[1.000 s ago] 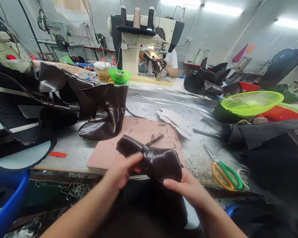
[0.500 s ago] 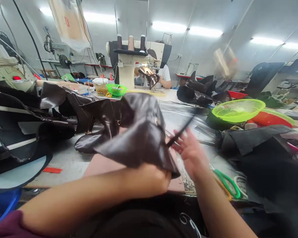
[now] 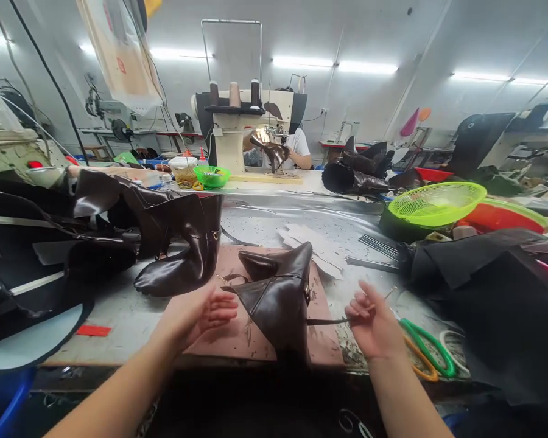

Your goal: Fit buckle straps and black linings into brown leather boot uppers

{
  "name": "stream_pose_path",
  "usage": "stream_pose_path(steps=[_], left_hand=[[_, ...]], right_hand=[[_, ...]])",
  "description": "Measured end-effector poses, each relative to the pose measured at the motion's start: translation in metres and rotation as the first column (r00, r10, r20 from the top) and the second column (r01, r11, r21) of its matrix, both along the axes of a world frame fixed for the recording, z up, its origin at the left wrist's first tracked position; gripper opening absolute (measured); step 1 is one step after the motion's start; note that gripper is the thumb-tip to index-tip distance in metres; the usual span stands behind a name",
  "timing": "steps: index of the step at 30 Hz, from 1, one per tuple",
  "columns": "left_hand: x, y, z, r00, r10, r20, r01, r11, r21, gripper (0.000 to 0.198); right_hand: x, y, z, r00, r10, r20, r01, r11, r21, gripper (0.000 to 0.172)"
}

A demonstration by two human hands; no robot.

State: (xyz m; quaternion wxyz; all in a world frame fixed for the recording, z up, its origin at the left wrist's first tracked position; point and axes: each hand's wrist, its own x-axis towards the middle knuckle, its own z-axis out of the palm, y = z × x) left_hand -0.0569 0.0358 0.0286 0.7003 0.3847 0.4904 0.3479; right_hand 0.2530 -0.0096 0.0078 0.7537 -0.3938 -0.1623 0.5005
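Note:
A glossy dark brown leather boot upper (image 3: 278,304) lies on the pink board (image 3: 260,353) in front of me. Just left of it, my left hand (image 3: 205,313) is open, its fingers stretched toward the leather and holding nothing. To the right, my right hand (image 3: 372,319) has its fingers closed around the end of a narrow dark strap (image 3: 326,322) that runs out from the upper's buckle side. A thin stick-like tip (image 3: 391,292) juts from behind that hand; what it belongs to is hidden. Beyond my left hand stands another brown boot upper (image 3: 187,249) with a small buckle.
More brown uppers (image 3: 105,194) are heaped on the left. Green-handled scissors (image 3: 432,347) lie at the right front edge, beside black leather pieces (image 3: 484,304) and a lime basket (image 3: 438,204). Across the table, a person (image 3: 299,149) works at a sewing machine (image 3: 231,137).
The boot upper has come down and turned on the board. My left hand has let go and moved left. My right hand has shifted right and lower, drawing the strap out sideways.

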Motion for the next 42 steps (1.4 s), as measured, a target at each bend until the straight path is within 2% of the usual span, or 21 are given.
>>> stream_pose_path(steps=[2, 3, 6, 8, 10, 12, 15, 17, 20, 22, 24, 27, 31, 33, 35, 38, 40, 42], left_hand=[[0.014, 0.02, 0.003, 0.997, 0.044, 0.063, -0.037, 0.993, -0.108, 0.046], [0.024, 0.028, 0.004, 0.991, 0.086, 0.103, -0.073, 0.989, -0.127, 0.04], [0.052, 0.044, 0.013, 0.953, 0.21, 0.217, -0.204, 0.978, -0.048, 0.013], [0.062, 0.046, 0.022, 0.946, 0.191, 0.263, -0.198, 0.98, 0.0, 0.007], [0.066, 0.041, 0.031, 0.953, 0.084, 0.29, -0.11, 0.991, 0.073, 0.011], [0.064, 0.032, 0.038, 0.961, -0.072, 0.268, 0.019, 0.98, 0.196, 0.016], [0.056, 0.016, 0.046, 0.959, -0.247, 0.141, 0.175, 0.904, 0.39, 0.016], [0.051, 0.007, 0.048, 0.947, -0.319, 0.039, 0.265, 0.843, 0.468, 0.012], [0.045, -0.004, 0.044, 0.882, -0.469, -0.039, 0.444, 0.8, 0.404, 0.011], [0.041, -0.011, 0.039, 0.834, -0.552, -0.032, 0.532, 0.787, 0.312, 0.016], [0.039, -0.019, 0.035, 0.827, -0.559, -0.056, 0.549, 0.784, 0.289, 0.026], [0.039, -0.03, 0.035, 0.878, -0.458, -0.138, 0.476, 0.809, 0.345, 0.032], [0.044, -0.038, 0.042, 0.956, -0.278, -0.096, 0.294, 0.899, 0.325, 0.024], [0.046, -0.039, 0.042, 0.971, -0.236, -0.046, 0.237, 0.906, 0.351, 0.024], [0.047, -0.039, 0.04, 0.972, -0.235, 0.021, 0.209, 0.9, 0.382, 0.025], [0.048, -0.037, 0.036, 0.956, -0.265, 0.124, 0.209, 0.914, 0.347, 0.024], [0.048, -0.037, 0.036, 0.946, -0.299, 0.125, 0.24, 0.906, 0.349, 0.023], [0.048, -0.038, 0.04, 0.929, -0.364, 0.067, 0.315, 0.874, 0.37, 0.023]], right_hand=[[-0.003, 0.005, 0.01, 0.999, 0.048, 0.0, -0.048, 0.999, 0.005, 0.036], [-0.006, 0.008, 0.016, 0.998, 0.067, 0.022, -0.067, 0.998, 0.014, 0.045], [-0.014, 0.014, 0.036, 0.971, 0.103, 0.215, -0.12, 0.991, 0.067, 0.071], [-0.02, 0.016, 0.048, 0.915, 0.106, 0.389, -0.146, 0.987, 0.073, 0.079], [-0.028, 0.015, 0.057, 0.837, 0.132, 0.531, -0.18, 0.983, 0.04, 0.078], [-0.038, 0.014, 0.062, 0.752, 0.176, 0.635, -0.22, 0.976, -0.009, 0.062], [-0.056, 0.008, 0.063, 0.599, 0.257, 0.758, -0.362, 0.932, -0.03, 0.027], [-0.067, 0.002, 0.06, 0.503, 0.345, 0.792, -0.498, 0.865, -0.06, 0.016], [-0.077, -0.007, 0.054, 0.465, 0.558, 0.687, -0.672, 0.728, -0.136, 0.016], [-0.08, -0.012, 0.051, 0.494, 0.635, 0.594, -0.722, 0.68, -0.127, 0.022], [-0.08, -0.015, 0.048, 0.527, 0.622, 0.579, -0.691, 0.71, -0.134, 0.027], [-0.079, -0.017, 0.047, 0.511, 0.598, 0.617, -0.626, 0.751, -0.209, 0.027], [-0.081, -0.019, 0.048, 0.456, 0.626, 0.632, -0.64, 0.724, -0.256, 0.024], [-0.082, -0.02, 0.047, 0.467, 0.621, 0.63, -0.639, 0.729, -0.245, 0.024], [-0.082, -0.021, 0.045, 0.497, 0.606, 0.622, -0.623, 0.747, -0.23, 0.023], [-0.076, -0.022, 0.045, 0.553, 0.537, 0.638, -0.578, 0.798, -0.171, 0.02], [-0.07, -0.023, 0.048, 0.621, 0.431, 0.655, -0.493, 0.864, -0.101, 0.018], [-0.063, -0.025, 0.053, 0.699, 0.264, 0.665, -0.349, 0.937, -0.004, 0.016]])
